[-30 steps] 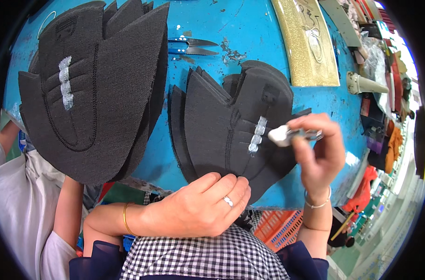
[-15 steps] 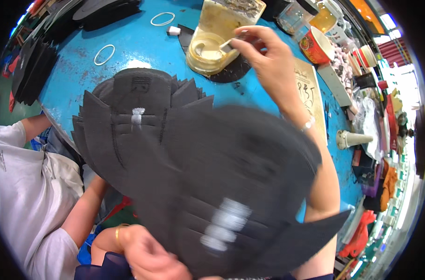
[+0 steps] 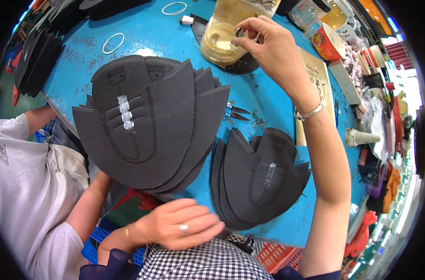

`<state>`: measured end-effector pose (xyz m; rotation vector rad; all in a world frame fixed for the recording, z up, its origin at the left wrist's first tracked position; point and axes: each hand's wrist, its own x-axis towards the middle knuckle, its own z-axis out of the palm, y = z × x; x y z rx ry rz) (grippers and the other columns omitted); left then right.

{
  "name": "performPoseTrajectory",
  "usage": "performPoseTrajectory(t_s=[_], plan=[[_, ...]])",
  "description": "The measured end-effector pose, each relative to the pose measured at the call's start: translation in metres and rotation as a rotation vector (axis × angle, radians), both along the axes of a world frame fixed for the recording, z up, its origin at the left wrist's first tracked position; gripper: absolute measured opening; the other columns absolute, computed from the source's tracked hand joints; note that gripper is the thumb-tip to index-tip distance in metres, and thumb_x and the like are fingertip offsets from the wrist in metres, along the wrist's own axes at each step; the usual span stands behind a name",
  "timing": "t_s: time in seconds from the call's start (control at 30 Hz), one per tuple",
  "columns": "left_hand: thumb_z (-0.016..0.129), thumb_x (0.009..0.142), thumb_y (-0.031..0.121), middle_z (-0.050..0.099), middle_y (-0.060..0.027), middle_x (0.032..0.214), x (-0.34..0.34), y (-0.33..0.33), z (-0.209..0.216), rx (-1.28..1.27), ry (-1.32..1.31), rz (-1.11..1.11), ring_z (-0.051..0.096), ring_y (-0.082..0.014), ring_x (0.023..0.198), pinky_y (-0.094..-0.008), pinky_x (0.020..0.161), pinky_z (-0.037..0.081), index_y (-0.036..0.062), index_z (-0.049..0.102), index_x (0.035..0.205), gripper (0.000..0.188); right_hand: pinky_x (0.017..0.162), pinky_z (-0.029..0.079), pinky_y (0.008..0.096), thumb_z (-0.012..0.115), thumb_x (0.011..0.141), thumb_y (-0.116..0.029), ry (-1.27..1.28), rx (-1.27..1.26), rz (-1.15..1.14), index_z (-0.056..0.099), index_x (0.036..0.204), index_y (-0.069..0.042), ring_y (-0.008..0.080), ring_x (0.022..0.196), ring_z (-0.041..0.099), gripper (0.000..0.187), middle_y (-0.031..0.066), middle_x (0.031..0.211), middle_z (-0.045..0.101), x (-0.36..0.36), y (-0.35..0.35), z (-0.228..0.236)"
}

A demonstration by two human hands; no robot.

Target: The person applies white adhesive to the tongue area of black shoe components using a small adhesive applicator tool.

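My right hand (image 3: 273, 49) is closed in a pinch over a pot of pale paste (image 3: 222, 44) at the far middle. It grips a small brush, mostly hidden by my fingers. Near the front edge, my left hand (image 3: 184, 224) is empty, with fingers loosely stretched to the right. Beyond it lies a fanned stack of black shoe-upper pieces (image 3: 170, 126); the top one carries a wet white paste stripe (image 3: 124, 112). To its right, a smaller stack of black pieces (image 3: 240, 186) has a fainter white stripe on top.
Thread snips (image 3: 237, 112) lie between the stacks. Two white rings (image 3: 113, 43) and more black pieces (image 3: 37, 65) are at the far left. A red paper cup (image 3: 327, 42) and a pale cone (image 3: 362, 137) stand right. A co-worker's white shirt (image 3: 30, 186) is at left.
The black piece that was in my left hand now lies on the left stack, and that hand has let go. The smaller stack and the snips have come into view. My right hand remains at the pot.
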<state>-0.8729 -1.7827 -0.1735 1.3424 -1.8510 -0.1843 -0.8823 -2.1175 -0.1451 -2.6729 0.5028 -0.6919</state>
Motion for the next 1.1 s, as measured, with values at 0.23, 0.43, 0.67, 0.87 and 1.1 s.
performPoseTrajectory(t_s=[0.23,0.43,0.67,0.87,1.1], plan=[[0.066,0.081,0.011,0.065,-0.0086,0.118,-0.046,-0.032,-0.027,0.083,0.059,-0.115,0.062,-0.0201,0.101,-0.0309,0.079,0.05,0.0024,0.071,0.102,0.023,0.075,0.052,0.0287,0.07,0.092,-0.014,-0.227,0.718,0.015,0.068,0.109,-0.003,0.0132,0.087,0.067,0.021,0.006,0.095,0.074,-0.092,0.038,0.014],[0.074,0.08,0.023,0.064,-0.0015,0.107,-0.051,-0.036,-0.032,0.126,-0.035,-0.102,0.059,-0.0153,0.094,-0.0304,0.077,0.047,0.0086,0.074,0.107,0.031,0.086,0.051,0.0267,0.064,0.091,0.003,-0.057,0.846,-0.131,0.061,0.11,0.003,0.0122,0.094,0.065,0.02,0.0096,0.107,0.071,-0.204,0.093,0.002],[0.07,0.083,0.023,0.066,0.0003,0.106,-0.053,-0.044,-0.026,0.119,-0.156,-0.12,0.059,-0.0149,0.095,-0.0314,0.076,0.046,0.0113,0.074,0.098,0.019,0.077,0.054,0.0304,0.074,0.077,0.007,0.025,0.574,-0.008,0.067,0.102,0.0,0.0201,0.086,0.069,0.028,0.0104,0.1,0.074,-0.231,0.116,-0.011],[0.067,0.086,0.022,0.068,-0.0024,0.116,-0.054,-0.042,-0.024,0.149,-0.203,-0.145,0.06,-0.0157,0.099,-0.0312,0.075,0.047,0.0114,0.072,0.096,0.015,0.071,0.054,0.0321,0.079,0.072,0.005,0.087,0.453,0.122,0.067,0.101,-0.003,0.0248,0.083,0.069,0.033,0.0099,0.098,0.074,-0.22,0.122,-0.016],[0.066,0.087,0.022,0.069,-0.0051,0.116,-0.053,-0.042,-0.019,0.152,-0.223,-0.16,0.061,-0.017,0.1,-0.0317,0.073,0.048,0.0095,0.073,0.096,0.017,0.071,0.053,0.0327,0.08,0.071,0.006,0.054,0.223,-0.013,0.067,0.102,-0.003,0.0259,0.082,0.068,0.034,0.0097,0.096,0.072,-0.204,0.102,-0.021]])
